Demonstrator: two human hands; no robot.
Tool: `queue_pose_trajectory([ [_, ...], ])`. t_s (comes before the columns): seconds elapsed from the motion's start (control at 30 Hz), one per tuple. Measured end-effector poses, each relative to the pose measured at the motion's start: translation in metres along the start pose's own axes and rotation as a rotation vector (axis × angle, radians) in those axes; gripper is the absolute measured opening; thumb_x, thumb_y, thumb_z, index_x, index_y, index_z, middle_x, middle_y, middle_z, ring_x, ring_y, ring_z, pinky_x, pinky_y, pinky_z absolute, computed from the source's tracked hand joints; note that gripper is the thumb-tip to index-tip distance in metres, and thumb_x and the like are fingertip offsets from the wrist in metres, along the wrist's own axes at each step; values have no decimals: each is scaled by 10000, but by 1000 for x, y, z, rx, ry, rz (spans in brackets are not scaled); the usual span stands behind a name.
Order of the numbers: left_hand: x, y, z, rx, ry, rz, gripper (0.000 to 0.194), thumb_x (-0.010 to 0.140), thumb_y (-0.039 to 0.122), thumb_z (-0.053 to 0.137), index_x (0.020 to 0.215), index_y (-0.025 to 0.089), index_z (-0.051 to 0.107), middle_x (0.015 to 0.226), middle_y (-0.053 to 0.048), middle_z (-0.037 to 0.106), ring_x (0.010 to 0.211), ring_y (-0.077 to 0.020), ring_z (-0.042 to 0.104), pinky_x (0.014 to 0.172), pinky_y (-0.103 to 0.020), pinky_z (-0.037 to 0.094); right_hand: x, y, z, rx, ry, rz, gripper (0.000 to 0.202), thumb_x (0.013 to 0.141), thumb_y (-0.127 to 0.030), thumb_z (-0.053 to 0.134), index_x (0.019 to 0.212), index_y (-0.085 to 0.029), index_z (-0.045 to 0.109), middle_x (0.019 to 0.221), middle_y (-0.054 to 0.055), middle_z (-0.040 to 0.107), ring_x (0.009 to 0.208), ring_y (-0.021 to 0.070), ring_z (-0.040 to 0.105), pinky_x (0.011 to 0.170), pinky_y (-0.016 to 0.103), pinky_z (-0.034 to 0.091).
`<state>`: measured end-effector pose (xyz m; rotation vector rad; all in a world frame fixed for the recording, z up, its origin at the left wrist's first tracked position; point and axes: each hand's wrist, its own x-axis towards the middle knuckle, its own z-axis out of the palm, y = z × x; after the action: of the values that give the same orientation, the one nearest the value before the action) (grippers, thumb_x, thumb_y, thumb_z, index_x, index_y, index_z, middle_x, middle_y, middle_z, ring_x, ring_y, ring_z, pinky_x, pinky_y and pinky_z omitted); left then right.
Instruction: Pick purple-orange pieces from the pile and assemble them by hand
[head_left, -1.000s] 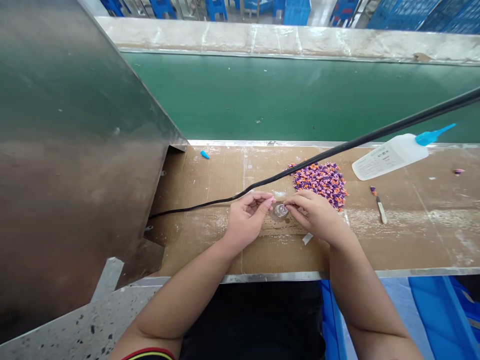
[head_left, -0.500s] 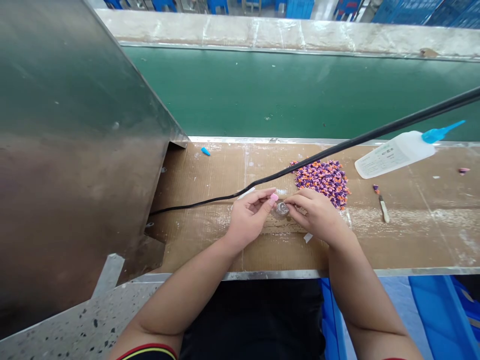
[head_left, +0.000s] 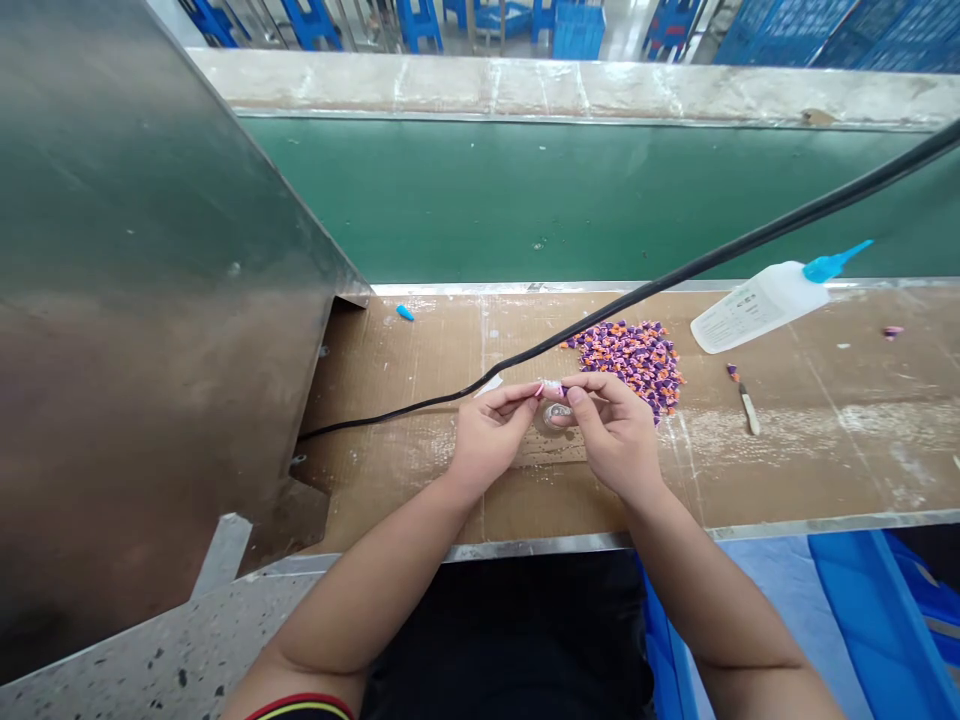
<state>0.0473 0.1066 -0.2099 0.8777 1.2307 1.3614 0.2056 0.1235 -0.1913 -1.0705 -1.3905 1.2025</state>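
My left hand (head_left: 487, 435) pinches a small pink piece (head_left: 539, 389) between thumb and fingertips. My right hand (head_left: 619, 430) is closed too, its thumb and fingers on a tiny purple piece (head_left: 565, 391). Between the two sets of fingertips is a whitish, shiny bit, too small to make out; whether the pieces are joined I cannot tell. Just below the fingers stands a small clear round dish (head_left: 556, 416), partly covered by my right fingers. Behind my right hand lies a heap of tiny purple, orange and pink pieces (head_left: 634, 360).
A black cable (head_left: 600, 315) slants above the cardboard-covered bench (head_left: 405, 450). To the right are a white squeeze bottle (head_left: 761, 305) with a blue nozzle and a small knife-like tool (head_left: 748, 410). A metal housing (head_left: 187, 330) stands left; a green belt (head_left: 465, 200) runs behind.
My right fingers have moved from the clear dish up to the pink piece in my left hand, with a purple piece now showing in them. The camera view has shifted slightly.
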Motion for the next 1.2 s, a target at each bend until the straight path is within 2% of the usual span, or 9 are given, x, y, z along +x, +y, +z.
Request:
queue_pose_trajectory([
  [0.13, -1, 2, 1, -60, -45, -42, 362, 762, 462, 942, 955, 168, 855, 1003, -116, 829, 956, -221, 816, 967, -362, 690, -7, -1, 3, 24, 30, -2, 389, 1009, -610, 706, 1053, -225, 750, 962, 49, 781, 840, 181, 808, 676, 287, 730],
  [0.23, -1, 3, 4, -190, -59, -141, 480, 688, 570, 985, 864, 154, 822, 929, -110, 821, 879, -206, 809, 889, -337, 703, -14, -1, 7, 26, 37, 4, 370, 1033, -590, 679, 1060, -226, 744, 1010, 62, 781, 912, 194, 812, 741, 304, 741],
  [0.37, -1, 1, 8, -375, -48, -262, 513, 575, 511, 1059, 856, 165, 806, 905, -71, 812, 847, -161, 786, 859, -291, 693, -21, 2, 16, 40, 109, -7, 322, 1063, -537, 647, 1098, -228, 731, 1055, 72, 778, 955, 201, 809, 779, 320, 743],
  [0.5, 0, -1, 9, -434, -9, -313, 528, 504, 476, 1088, 818, 157, 806, 883, -65, 803, 817, -132, 766, 813, -227, 665, -24, 9, 20, 18, 140, -96, 220, 1086, -413, 615, 1099, -243, 754, 1083, 78, 788, 970, 197, 796, 789, 333, 733],
  [0.67, 0, -2, 5, -433, -17, -336, 484, 535, 448, 1082, 818, 159, 817, 907, -76, 807, 839, -142, 765, 835, -242, 651, -24, 17, 17, -184, 206, -203, 163, 1036, -313, 655, 1094, -237, 788, 1035, 90, 803, 924, 206, 771, 749, 338, 676],
  [0.8, -3, 1, 5, -448, -44, -332, 406, 568, 404, 1073, 808, 179, 836, 905, -62, 807, 823, -115, 734, 803, -214, 620, -27, 17, 21, -247, 243, -275, 137, 1024, -272, 666, 1082, -235, 785, 1004, 72, 820, 841, 178, 774, 685, 299, 649],
  [0.93, -5, 0, 5, -433, -39, -296, 407, 562, 442, 1071, 799, 199, 846, 934, -70, 815, 812, -111, 716, 777, -209, 603, -29, 16, 26, -266, 271, -318, 122, 1029, -245, 676, 1070, -234, 790, 1020, 74, 832, 851, 179, 794, 711, 299, 666],
  [1.07, -7, -3, 3, -381, -45, -257, 397, 606, 476, 1049, 828, 208, 856, 974, -84, 820, 826, -125, 712, 777, -226, 596, -29, 18, 27, -287, 297, -315, 140, 1039, -284, 668, 1067, -241, 797, 1023, 78, 836, 865, 199, 810, 737, 327, 690],
  [1.2, -8, -5, 2, -368, -69, -243, 386, 627, 490, 1039, 837, 220, 860, 962, -77, 819, 845, -132, 717, 809, -239, 602, -29, 19, 26, -290, 283, -337, 138, 1035, -261, 663, 1062, -246, 797, 1027, 72, 839, 904, 205, 818, 799, 353, 702],
])
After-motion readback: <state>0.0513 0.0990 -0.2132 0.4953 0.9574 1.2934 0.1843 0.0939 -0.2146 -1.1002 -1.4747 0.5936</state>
